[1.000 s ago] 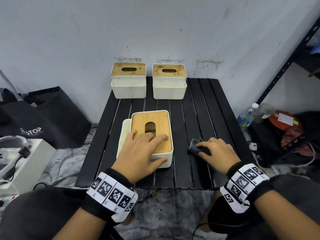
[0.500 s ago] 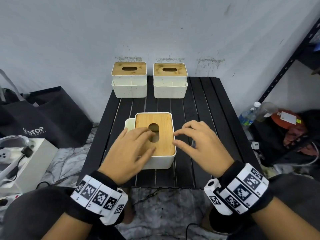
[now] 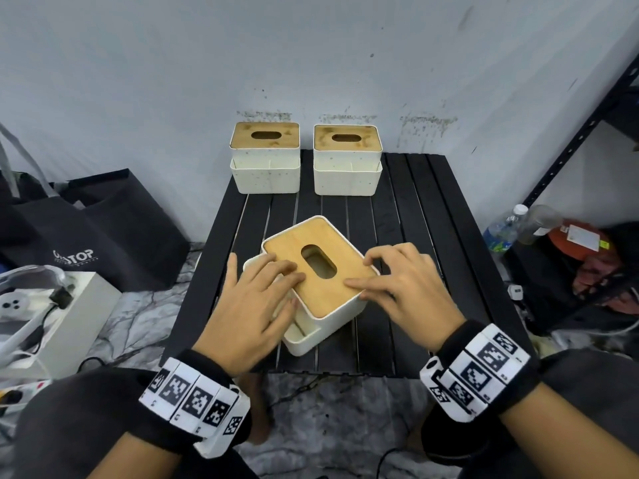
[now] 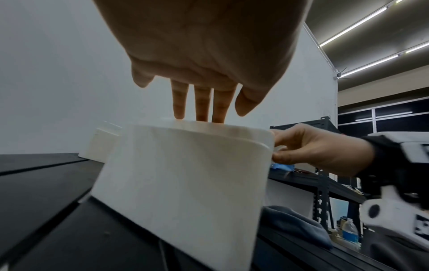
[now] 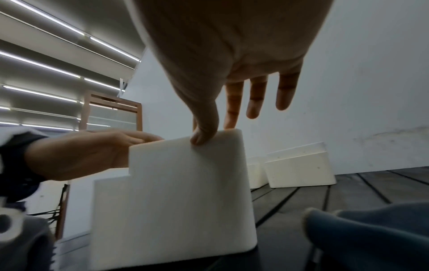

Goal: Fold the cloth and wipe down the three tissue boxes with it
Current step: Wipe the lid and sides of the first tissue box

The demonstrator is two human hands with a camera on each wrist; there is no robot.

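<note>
The near tissue box (image 3: 323, 299), white with a bamboo lid, sits turned diagonally on the black slatted table (image 3: 415, 209). My left hand (image 3: 262, 295) rests flat on the lid's left corner, fingers straight. My right hand (image 3: 397, 281) grips the box's right corner, thumb on the lid edge. Two more tissue boxes (image 3: 265, 157) (image 3: 347, 160) stand side by side at the table's back edge. The grey-blue cloth (image 4: 294, 227) lies on the table to the right of the near box, also visible as the cloth (image 5: 371, 234). In the head view my right hand hides it.
A black bag (image 3: 103, 229) and a white case with cables (image 3: 52, 316) sit on the floor to the left. Bottles (image 3: 508, 226) and a black metal shelf (image 3: 587, 133) stand at the right. The wall is just behind the back boxes.
My right hand let go of the cloth and came over to the near box. With both hands on it, the box turned counter-clockwise to a diagonal.
</note>
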